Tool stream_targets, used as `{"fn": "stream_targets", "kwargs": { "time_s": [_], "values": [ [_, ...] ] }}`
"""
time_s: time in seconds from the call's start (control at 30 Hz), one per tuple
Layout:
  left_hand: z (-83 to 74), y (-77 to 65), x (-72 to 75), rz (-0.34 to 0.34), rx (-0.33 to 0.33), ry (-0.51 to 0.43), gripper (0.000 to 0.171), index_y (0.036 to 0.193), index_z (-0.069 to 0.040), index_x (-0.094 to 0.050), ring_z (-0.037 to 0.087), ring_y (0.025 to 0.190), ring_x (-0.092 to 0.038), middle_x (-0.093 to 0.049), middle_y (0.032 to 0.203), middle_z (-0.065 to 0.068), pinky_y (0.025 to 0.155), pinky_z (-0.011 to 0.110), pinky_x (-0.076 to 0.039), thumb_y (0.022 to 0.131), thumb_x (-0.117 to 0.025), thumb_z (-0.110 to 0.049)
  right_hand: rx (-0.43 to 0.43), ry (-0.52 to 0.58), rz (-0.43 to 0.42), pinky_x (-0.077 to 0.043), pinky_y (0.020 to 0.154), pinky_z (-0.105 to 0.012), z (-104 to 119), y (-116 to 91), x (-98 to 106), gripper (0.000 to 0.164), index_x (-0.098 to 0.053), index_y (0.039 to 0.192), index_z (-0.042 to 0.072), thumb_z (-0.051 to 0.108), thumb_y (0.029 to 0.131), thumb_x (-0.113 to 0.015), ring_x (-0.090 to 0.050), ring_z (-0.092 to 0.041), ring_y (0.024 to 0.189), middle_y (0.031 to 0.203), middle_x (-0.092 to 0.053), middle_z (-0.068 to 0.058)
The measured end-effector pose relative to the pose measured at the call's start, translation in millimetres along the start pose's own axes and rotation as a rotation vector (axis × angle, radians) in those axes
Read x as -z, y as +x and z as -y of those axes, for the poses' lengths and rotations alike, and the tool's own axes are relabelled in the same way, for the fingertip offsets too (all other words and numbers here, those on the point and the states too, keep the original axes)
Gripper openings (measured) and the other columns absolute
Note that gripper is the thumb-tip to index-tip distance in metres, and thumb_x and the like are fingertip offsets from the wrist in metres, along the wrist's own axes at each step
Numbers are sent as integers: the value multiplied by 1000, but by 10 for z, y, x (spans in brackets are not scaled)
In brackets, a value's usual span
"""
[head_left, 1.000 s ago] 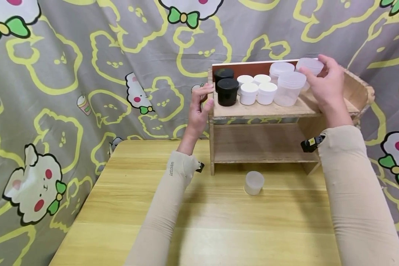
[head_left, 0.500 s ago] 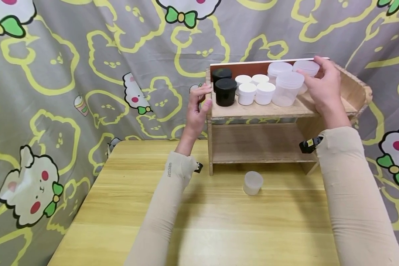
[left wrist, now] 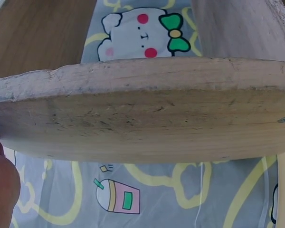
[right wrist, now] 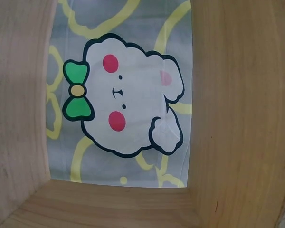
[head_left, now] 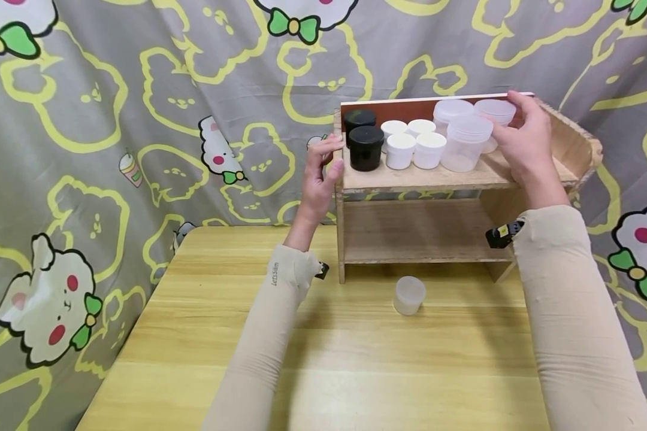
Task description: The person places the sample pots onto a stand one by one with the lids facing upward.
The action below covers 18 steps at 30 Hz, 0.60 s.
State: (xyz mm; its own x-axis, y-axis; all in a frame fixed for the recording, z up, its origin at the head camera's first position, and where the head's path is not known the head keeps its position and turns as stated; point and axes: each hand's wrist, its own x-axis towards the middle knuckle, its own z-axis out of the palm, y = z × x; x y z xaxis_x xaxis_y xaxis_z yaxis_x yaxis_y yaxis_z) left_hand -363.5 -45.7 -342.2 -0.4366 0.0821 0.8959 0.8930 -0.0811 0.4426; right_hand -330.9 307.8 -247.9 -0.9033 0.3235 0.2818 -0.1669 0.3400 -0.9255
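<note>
At the back right of the shelf's top board, my right hand [head_left: 527, 134] holds a clear plastic jar [head_left: 496, 110] with thumb and fingers on either side of its lid. Two more clear jars [head_left: 466, 143] stand directly left of it. My left hand [head_left: 319, 176] grips the left side panel of the wooden shelf [head_left: 426, 179], fingers over its edge and thumb lower down. In the left wrist view, part of the hand [left wrist: 4, 185] shows beside the panel [left wrist: 142, 123]. The right wrist view shows only the shelf's wooden boards [right wrist: 242, 104] and the curtain behind; that hand is hidden there.
Several small white jars [head_left: 401, 151] and two black jars [head_left: 366, 148] fill the left of the top board. A translucent cup [head_left: 410, 295] stands on the wooden table [head_left: 221, 335] before the shelf. A patterned curtain [head_left: 248, 78] hangs behind.
My right hand has lowered the clear jar slightly and brought it a little left, so its lid is level with the neighbouring jar's. My left hand stays on the panel.
</note>
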Motion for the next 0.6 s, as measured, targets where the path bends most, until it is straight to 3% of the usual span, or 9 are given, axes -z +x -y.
{"fn": "stream_targets", "kwargs": {
  "time_s": [0.2, 0.37, 0.6],
  "values": [
    [14, -8, 1, 7, -1, -10, 35, 125, 8, -54, 44, 144, -43, -51, 134, 31, 119, 44, -42, 96, -54, -12, 32, 31, -12, -43, 90, -9, -25, 7, -7, 81, -38, 160, 16, 12, 89, -76, -51, -2, 108, 134, -54, 7],
    [1, -22, 2, -1, 9, -11, 35, 124, 9, -53, 43, 144, -43, -51, 134, 30, 118, 40, -42, 95, -54, -10, 25, 23, -4, -44, 92, -10, -34, 8, -14, 80, -39, 160, 16, 13, 89, -77, -51, -2, 109, 133, -54, 8],
    [-52, 11, -15, -4, 21, -22, 33, 122, 17, -49, 54, 142, -38, -47, 133, 39, 121, 44, -38, 94, -50, 0, 16, -9, 8, -43, 94, -12, -24, 12, 4, 78, -40, 160, 18, 14, 90, -75, -49, -3, 110, 132, -53, 9]
  ]
}}
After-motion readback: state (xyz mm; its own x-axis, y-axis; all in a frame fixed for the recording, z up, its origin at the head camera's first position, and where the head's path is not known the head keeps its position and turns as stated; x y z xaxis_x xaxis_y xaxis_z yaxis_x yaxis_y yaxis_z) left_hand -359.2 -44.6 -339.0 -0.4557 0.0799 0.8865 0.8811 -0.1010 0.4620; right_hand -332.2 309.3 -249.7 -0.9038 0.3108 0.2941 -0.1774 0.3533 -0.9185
